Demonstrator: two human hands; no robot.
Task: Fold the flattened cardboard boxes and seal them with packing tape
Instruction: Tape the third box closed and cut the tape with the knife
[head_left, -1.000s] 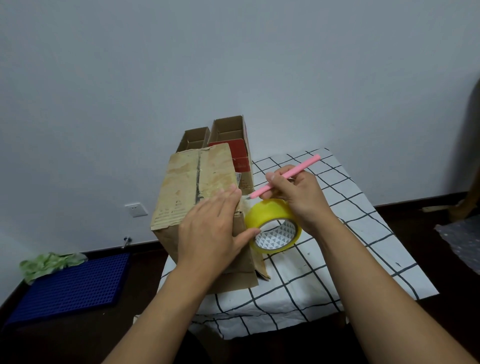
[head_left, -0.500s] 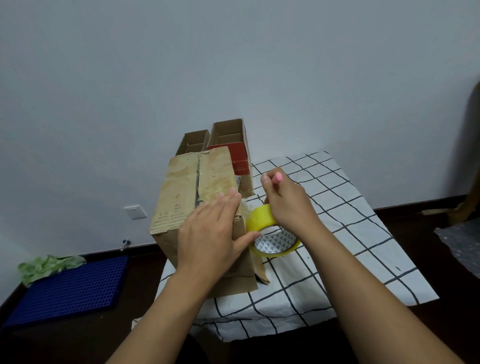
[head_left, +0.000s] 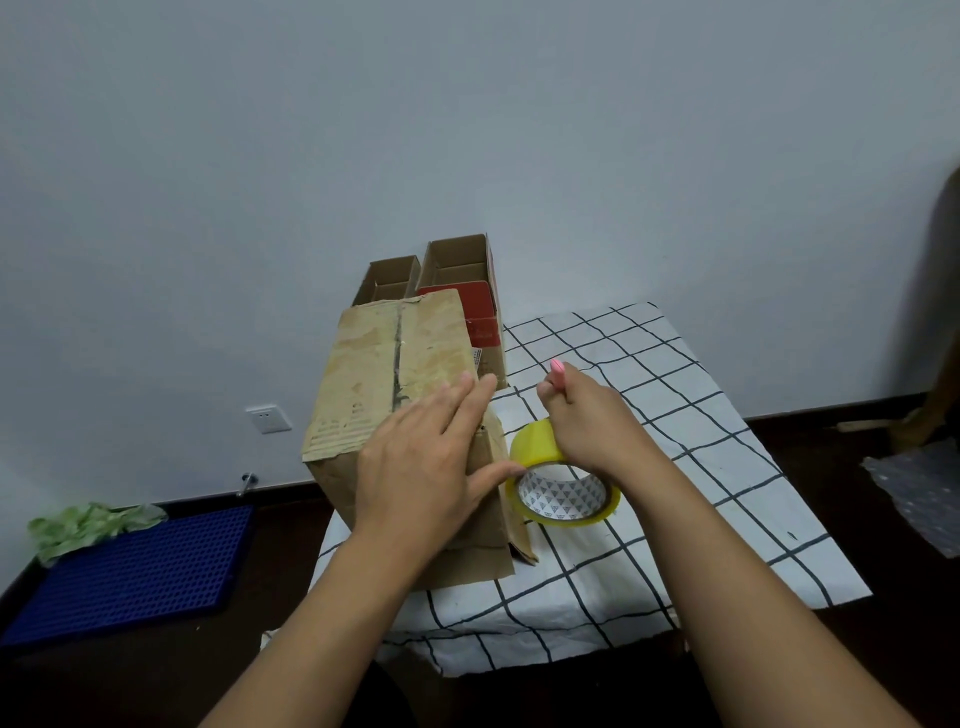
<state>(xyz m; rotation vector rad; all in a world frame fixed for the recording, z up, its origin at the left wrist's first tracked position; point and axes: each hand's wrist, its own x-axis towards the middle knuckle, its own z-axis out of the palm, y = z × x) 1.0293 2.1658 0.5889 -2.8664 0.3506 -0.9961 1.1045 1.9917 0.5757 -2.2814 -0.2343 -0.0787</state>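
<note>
Flat, the left hand (head_left: 426, 467) presses the box (head_left: 395, 374) corner; the right hand (head_left: 587, 415) grips a pink cutter (head_left: 557, 370) beside the tape roll (head_left: 563, 480).

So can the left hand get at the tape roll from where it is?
Probably yes. The left hand lies flat on the cardboard box, its thumb already at the tape roll; nothing lies between. The right hand, gripping a pink cutter, covers the roll's top.

A plain pale grey wall (head_left: 467, 130) is seen behind the surface covered by a white black-gridded cloth (head_left: 675, 467). Left of that surface, a white wall socket (head_left: 268, 419) is mounted low, and a blue perforated plastic mat (head_left: 130, 571) is laid on the dark floor (head_left: 883, 623).
</note>
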